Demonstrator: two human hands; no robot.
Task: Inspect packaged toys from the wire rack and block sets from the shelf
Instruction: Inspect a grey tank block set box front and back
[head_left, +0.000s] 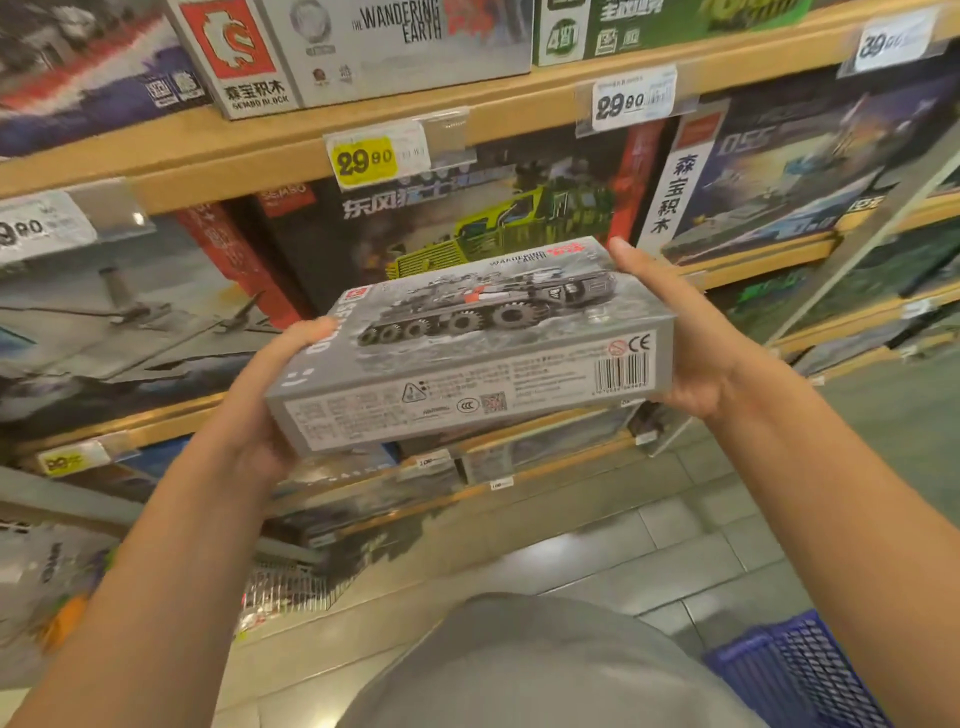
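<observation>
Block set box (483, 338), grey, wheeled vehicle pictured: gripped at both ends by left hand (270, 410) and right hand (680, 338), before wooden shelf (260, 150).

The grey block set box (470, 340) shows a dark wheeled vehicle; above it hangs a yellow price tag (365, 160).
</observation>
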